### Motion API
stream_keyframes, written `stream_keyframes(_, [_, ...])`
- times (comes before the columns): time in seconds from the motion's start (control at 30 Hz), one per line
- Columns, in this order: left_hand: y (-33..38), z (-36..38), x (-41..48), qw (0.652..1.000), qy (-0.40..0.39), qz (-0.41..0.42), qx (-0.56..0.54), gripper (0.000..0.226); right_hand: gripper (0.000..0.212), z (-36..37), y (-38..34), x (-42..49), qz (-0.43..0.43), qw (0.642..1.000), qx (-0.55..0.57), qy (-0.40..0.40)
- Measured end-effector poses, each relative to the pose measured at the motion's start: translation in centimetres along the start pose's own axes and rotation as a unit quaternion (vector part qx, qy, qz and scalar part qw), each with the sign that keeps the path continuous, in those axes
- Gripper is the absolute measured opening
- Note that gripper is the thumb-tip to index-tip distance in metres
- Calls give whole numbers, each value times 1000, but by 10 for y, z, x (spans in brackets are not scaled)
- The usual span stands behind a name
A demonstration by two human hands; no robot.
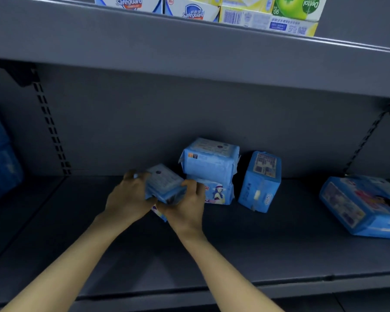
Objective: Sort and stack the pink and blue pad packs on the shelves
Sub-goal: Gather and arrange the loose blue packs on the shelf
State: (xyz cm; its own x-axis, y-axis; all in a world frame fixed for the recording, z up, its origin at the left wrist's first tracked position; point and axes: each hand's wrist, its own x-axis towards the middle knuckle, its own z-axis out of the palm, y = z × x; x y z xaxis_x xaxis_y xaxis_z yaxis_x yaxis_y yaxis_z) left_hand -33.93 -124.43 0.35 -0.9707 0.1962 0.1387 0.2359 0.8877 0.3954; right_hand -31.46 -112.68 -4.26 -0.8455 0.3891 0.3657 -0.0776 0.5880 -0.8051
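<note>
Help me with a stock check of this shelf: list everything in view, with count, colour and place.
Held pad pack: one, blue, between both hands, left of the stack.
Stacked pad packs: two, blue, one atop the other, mid shelf.
Upright pad pack: one, blue, standing right of the stack.
Right-edge packs: count unclear, blue, lying at the shelf's right end.
Left-edge packs: count unclear, darker blue, blurred, far left.
Soap boxes: several, white, yellow, green, upper shelf.
Lower shelf: one, grey, under the packs.
Left hand: one, grips the held pack's left side.
Right hand: one, grips its right side.
</note>
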Motion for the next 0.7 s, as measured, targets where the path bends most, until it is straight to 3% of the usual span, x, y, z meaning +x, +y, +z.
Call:
stream_keyframes(0.23, [-4,0,14,997,-61,33,18,59,70,-8,-4,-5,17,994,-73,-76])
stream_keyframes(0.37, [17,-9,6,994,5,104,18,52,72,-34,1,-15,1,989,-99,-112])
stream_keyframes(0.57, [82,-6,-9,950,72,284,-105,46,58,-107,29,-15,13,989,-145,-23])
stream_keyframes(0.7, [126,16,-15,938,64,310,-142,51,55,-148,49,-4,35,985,-164,29])
